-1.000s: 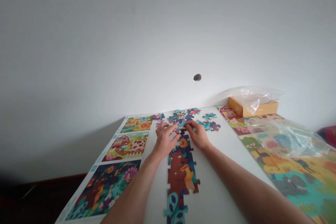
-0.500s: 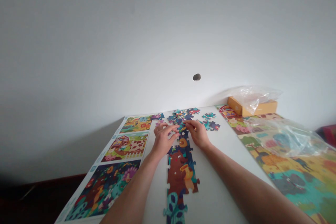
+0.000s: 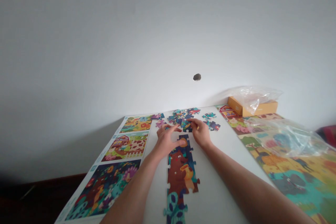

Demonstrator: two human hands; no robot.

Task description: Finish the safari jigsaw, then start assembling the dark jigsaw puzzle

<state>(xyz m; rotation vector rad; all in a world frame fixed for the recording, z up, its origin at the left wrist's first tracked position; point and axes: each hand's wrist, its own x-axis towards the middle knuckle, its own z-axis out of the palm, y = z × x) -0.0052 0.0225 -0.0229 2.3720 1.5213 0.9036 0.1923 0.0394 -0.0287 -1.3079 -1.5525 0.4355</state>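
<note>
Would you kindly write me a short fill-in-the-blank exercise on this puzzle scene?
1. The right hand touches a dark blue puzzle ____.
2. The joined strip shows a large brown ____.
3. A clear plastic bag rests on the orange ____.
4. The wall has a dark ____ in it.

Missing words: piece; bear; box; hole.

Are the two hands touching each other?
Apart: the head view shows puzzle pieces and white surface between the left hand and right hand.

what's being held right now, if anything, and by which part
The right hand appears to pinch a dark-blue patterned jigsaw piece at its right side; the left hand is open, holding nothing visible.
</note>
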